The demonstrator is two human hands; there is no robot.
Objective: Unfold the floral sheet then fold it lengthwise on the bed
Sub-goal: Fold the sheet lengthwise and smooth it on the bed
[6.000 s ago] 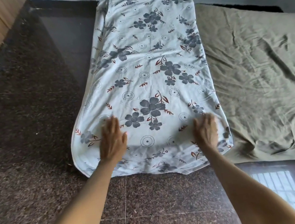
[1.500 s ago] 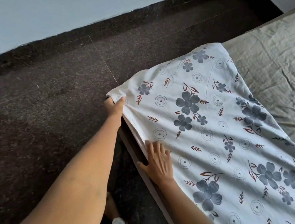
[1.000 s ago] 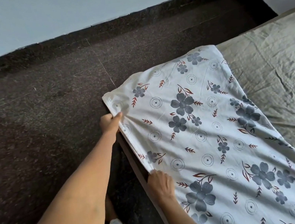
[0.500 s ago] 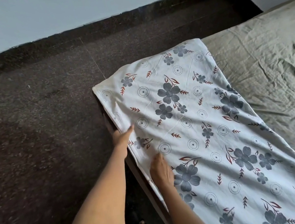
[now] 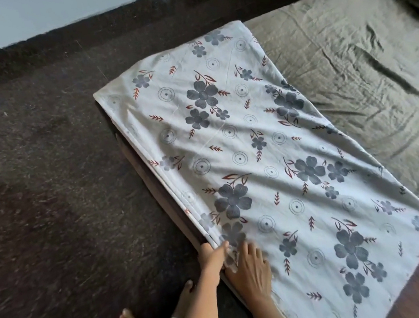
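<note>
The white cotton sheet printed with grey-blue flowers and rust sprigs (image 5: pixel 259 167) lies as a long folded strip along the near side of the bed covered in olive-green cloth (image 5: pixel 365 55), one long edge running right on the mattress edge above the dark speckled floor (image 5: pixel 41 187). The grip sits low on that edge: the left hand (image 5: pixel 212 255) pinches the stacked layers of the hem between thumb and curled fingers, while the right hand (image 5: pixel 249 266), touching the left and just inboard of it, lies flat on the cloth with fingers spread, pressing rather than grasping. From the grip, the sheet's long axis runs away and up along the mattress edge to the far corner, with a shorter stretch trailing back below the hands; its width spreads off to the right, toward the middle of the bed. The left hand is the one on the free edge, so any lengthwise move, I judge, starts with it carrying that hem across to the right, over the strip, toward the opposite long edge. The layers at the hem look slightly uneven and may slip apart.
</note>
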